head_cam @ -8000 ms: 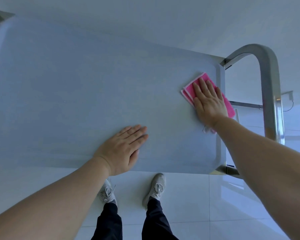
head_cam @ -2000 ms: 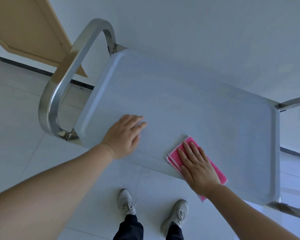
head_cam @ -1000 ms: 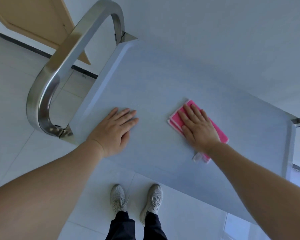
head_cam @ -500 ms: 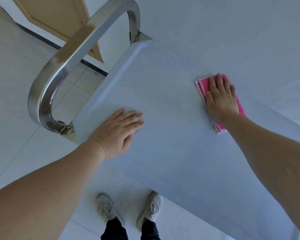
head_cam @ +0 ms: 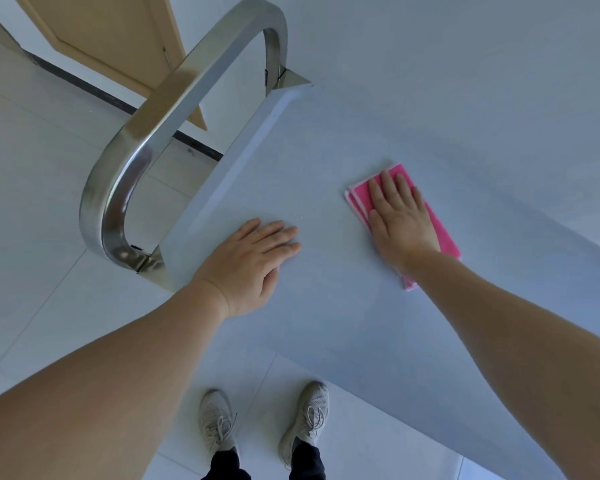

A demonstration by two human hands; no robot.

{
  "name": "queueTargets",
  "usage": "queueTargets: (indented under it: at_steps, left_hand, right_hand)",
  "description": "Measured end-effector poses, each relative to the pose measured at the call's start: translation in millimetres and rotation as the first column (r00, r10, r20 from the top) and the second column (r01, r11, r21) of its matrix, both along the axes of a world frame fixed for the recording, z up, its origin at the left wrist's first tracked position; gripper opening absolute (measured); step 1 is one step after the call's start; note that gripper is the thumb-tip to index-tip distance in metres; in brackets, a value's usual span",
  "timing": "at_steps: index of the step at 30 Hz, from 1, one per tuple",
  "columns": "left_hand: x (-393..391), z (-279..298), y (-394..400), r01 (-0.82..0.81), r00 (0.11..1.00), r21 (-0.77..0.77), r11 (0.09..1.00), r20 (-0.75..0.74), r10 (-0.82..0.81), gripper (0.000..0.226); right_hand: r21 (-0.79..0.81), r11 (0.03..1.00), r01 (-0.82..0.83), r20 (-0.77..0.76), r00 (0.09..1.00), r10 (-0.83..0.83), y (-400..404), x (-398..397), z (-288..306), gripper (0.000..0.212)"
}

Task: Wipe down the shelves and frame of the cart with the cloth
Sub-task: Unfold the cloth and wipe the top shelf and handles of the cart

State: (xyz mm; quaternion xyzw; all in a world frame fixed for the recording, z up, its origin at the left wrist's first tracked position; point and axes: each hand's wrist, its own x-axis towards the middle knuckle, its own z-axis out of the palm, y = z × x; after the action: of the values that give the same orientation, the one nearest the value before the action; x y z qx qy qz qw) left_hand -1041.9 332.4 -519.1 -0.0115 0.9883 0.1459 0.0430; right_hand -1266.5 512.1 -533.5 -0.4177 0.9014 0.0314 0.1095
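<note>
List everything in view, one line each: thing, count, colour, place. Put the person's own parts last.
cloth: 1, pink, folded flat on the top shelf under the right hand
top shelf: 1, pale grey, centre and right of view
handle: 1, shiny steel loop, at the shelf's left end
door: 1, light wood, top left
floor: white tiles, left and bottom
wall: white, top right
shoes: 2, light grey, bottom centre
left hand: 1, flat on the shelf, bare of any cloth
right hand: 1, pressing flat on the cloth
</note>
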Motion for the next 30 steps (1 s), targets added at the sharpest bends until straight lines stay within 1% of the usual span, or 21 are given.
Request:
queueTargets:
  at_steps: [5, 8, 13, 17, 19, 22, 24, 27, 30]
  left_hand:
    - [1, 0, -2, 0.003, 0.999, 0.029, 1.0, 0.034, -0.004, 0.057]
    - [2, 0, -3, 0.001, 1.0, 0.051, 0.999, 0.019, -0.002, 0.057]
    - [1, -1, -3, 0.006, 1.0, 0.066, 0.998, -0.014, -0.005, 0.057]
    - [3, -2, -3, -0.001, 1.0, 0.085, 0.996, -0.028, 0.003, 0.048]
    - [6, 1, -2, 0.004, 0.999, 0.137, 0.991, -0.043, 0.002, 0.044]
    - [14, 7, -9, -0.019, 0.995, 0.223, 0.975, -0.094, 0.041, 0.039]
    - [21, 11, -25, -0.061, 0.99, 0.18, 0.982, -0.116, 0.083, 0.037]
    - [36, 9, -52, -0.148, 0.983, 0.072, 0.986, -0.097, 0.154, 0.034]
    - [43, 2, -58, -0.188, 0.98, 0.021, 0.982, -0.067, 0.189, 0.038]
  right_hand:
    - [0.052, 0.995, -0.082, 0.063, 0.995, 0.079, 12, 76, 3, 0.063]
    - [0.064, 0.99, -0.128, 0.085, 0.989, 0.123, 25, 124, 5, 0.06]
    - [0.038, 0.987, -0.158, 0.121, 0.981, 0.153, 39, 190, 12, 0.057]
    - [0.037, 0.985, -0.166, 0.108, 0.981, 0.161, 41, 199, 14, 0.056]
    - [0.039, 0.986, -0.162, 0.098, 0.983, 0.158, 42, 200, 14, 0.056]
    - [0.064, 0.986, -0.153, 0.094, 0.985, 0.146, 40, 202, 15, 0.057]
    - [0.07, 0.985, -0.16, 0.087, 0.984, 0.153, 40, 201, 15, 0.057]
    - [0.086, 0.983, -0.159, 0.12, 0.982, 0.148, 40, 203, 15, 0.058]
    - [0.091, 0.983, -0.162, 0.106, 0.983, 0.152, 37, 203, 15, 0.057]
